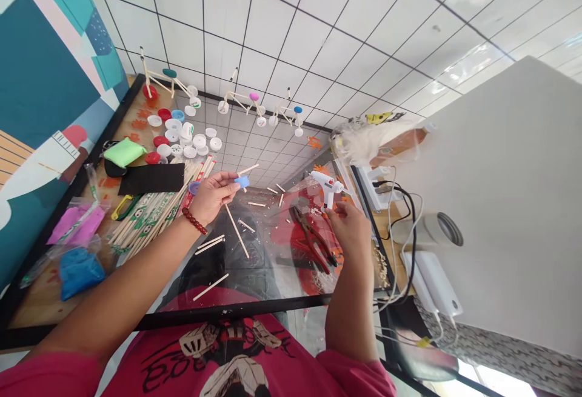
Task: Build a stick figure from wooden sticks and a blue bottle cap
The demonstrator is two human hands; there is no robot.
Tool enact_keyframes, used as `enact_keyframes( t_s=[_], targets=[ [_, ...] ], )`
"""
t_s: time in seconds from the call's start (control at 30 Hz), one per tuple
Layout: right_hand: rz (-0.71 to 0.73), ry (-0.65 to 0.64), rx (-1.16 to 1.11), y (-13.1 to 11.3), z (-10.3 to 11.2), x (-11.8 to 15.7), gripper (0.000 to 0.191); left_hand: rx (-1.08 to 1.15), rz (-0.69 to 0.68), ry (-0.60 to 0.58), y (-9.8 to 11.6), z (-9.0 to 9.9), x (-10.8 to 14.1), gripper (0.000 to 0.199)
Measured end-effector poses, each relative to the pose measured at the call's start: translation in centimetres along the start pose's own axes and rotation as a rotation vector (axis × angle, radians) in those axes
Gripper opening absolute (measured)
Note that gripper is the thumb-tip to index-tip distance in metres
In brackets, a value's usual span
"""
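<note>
Nearest, at the bottom of the frame, is the black edge of the table (273, 305). Just past it, low and left of the middle, lie loose sticks (210, 286). Pliers (300, 218) lie right of the middle, close to the right hand (350, 224). That hand has its fingers closed on the low end of a white glue gun (328, 186), with its nose pointing left. If the gun is hot, a drip or slip could burn a finger. Holding it so low might let it tip. The left hand (213, 197), near the middle, pinches a small blue piece (240, 182) with a thin stick (250, 168) by it. I can't tell if they are stuck together. A hard squeeze could knock the stick crooked. Farther off, in the upper left, are bottle caps (199, 141). Farthest, three stick models (254, 96) stand along the back; a bumped table could topple them.
</note>
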State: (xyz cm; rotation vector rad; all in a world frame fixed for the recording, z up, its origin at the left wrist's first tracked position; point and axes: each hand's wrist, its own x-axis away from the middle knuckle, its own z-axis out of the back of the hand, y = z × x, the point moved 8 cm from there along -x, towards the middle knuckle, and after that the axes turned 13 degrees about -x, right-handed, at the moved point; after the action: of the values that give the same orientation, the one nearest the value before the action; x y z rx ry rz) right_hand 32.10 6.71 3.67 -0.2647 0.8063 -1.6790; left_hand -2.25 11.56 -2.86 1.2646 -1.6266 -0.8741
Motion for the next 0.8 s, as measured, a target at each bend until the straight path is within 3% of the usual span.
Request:
enact_keyframes(
  t_s=[0.07,0.17,0.3,0.4,0.6,0.8],
  targets=[
    [0.183,-0.107,-0.106,-4.1,-1.8,1.7,0.024,-0.006,-0.001,-0.005,0.0,-0.1,0.0,0.036],
    [0.444,-0.399,-0.098,-9.9,-7.4,4.1,0.017,-0.011,-0.017,0.004,0.0,0.0,-0.1,0.035],
    [0.533,-0.490,0.104,-11.8,-12.3,4.8,0.021,-0.013,-0.020,0.025,0.1,0.0,0.0,0.035],
    [0.537,-0.463,0.136,-11.2,-12.9,4.8,0.021,-0.012,-0.017,0.044,0.2,0.1,0.1,0.036],
    [0.452,-0.385,-0.163,-9.8,-11.0,4.6,0.020,-0.021,-0.009,0.068,0.1,0.1,0.2,0.037],
    [0.548,-0.524,-0.120,-10.7,-12.4,5.4,0.017,-0.017,-0.005,0.051,0.2,-0.1,0.2,0.039]
  ],
)
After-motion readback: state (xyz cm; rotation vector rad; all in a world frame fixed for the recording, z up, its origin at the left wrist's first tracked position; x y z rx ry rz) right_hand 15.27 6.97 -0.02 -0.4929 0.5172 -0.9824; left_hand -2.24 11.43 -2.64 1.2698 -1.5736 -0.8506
